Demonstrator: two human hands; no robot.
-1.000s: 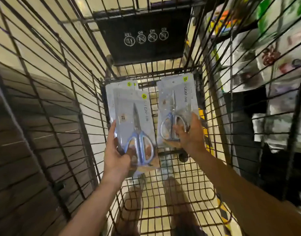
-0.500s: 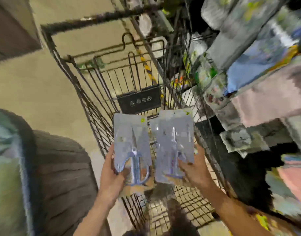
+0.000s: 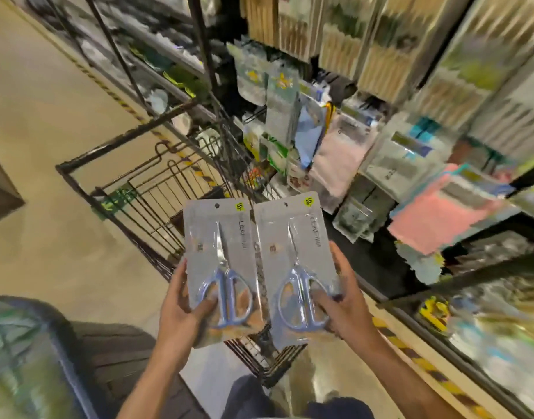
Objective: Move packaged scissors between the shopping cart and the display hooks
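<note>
Grip: While we stand over the shopping cart [image 3: 157, 189], our left hand [image 3: 181, 309] pinches the left scissors pack [image 3: 220, 267] at its lower edge, and our right hand [image 3: 344, 309] pinches the right scissors pack [image 3: 296, 267] the same way.
Position: Both packs are upright, side by side above the cart, well short of the display hooks [image 3: 253, 114].
Risk: We judge the slick packs could twist or slip from such low pinches; the small hang holes may miss a hook.
Materials: Glossy flat cards, clear blisters, blue looped handles, steel blades; thin wire cart.
</note>
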